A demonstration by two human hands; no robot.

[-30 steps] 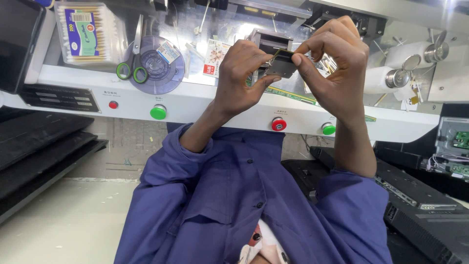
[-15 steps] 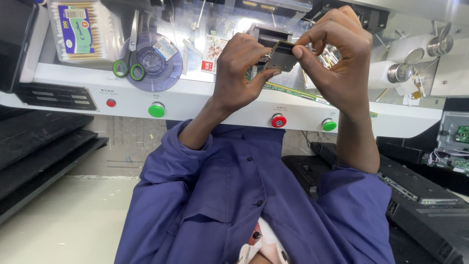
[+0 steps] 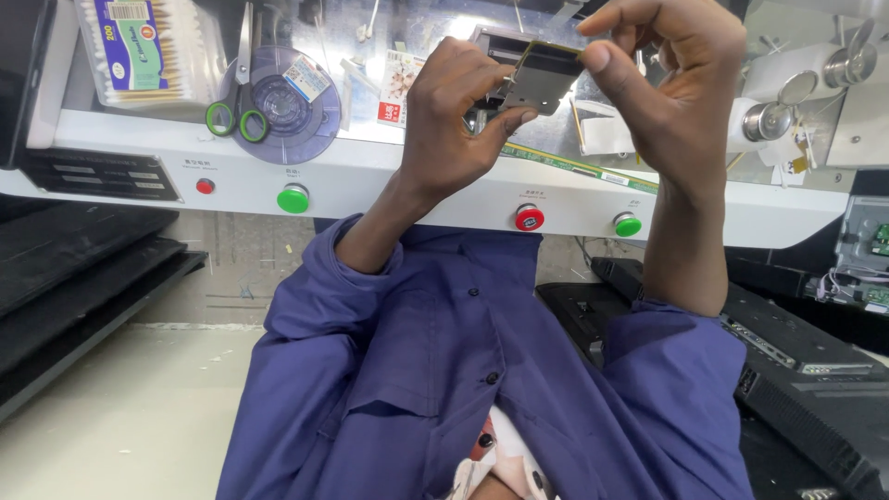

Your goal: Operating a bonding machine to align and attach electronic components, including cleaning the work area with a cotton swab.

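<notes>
We see a white workbench point(image 3: 407, 181) running across the far part of the scene, its front edge carrying a red button point(image 3: 206, 186) and a green button point(image 3: 294, 198) on the left, and a second red button point(image 3: 529, 218) and second green button point(image 3: 628, 224) to the right. Near us, the blue work shirt point(image 3: 444, 370) fills the lower middle of the view, sleeves pushed up on both forearms. Dark flat panels point(image 3: 83, 268) are stacked at the left, and another dark panel point(image 3: 796, 370) lies at the right. On the bench top at the far left stands a clear box of cotton swabs point(image 3: 153, 51), and just right of it a round clear disc case point(image 3: 278, 106) with green-handled scissors point(image 3: 239, 83) lying across it. Our left hand point(image 3: 458, 116) and right hand point(image 3: 671, 83) are raised above the middle of the bench, close together. Between them is a small flat grey metal part point(image 3: 542, 79), held up in the air. The left hand's thumb and fingers pinch its left and lower edge; the right hand's thumb and forefinger pinch its upper right corner, the other fingers curled above.
</notes>
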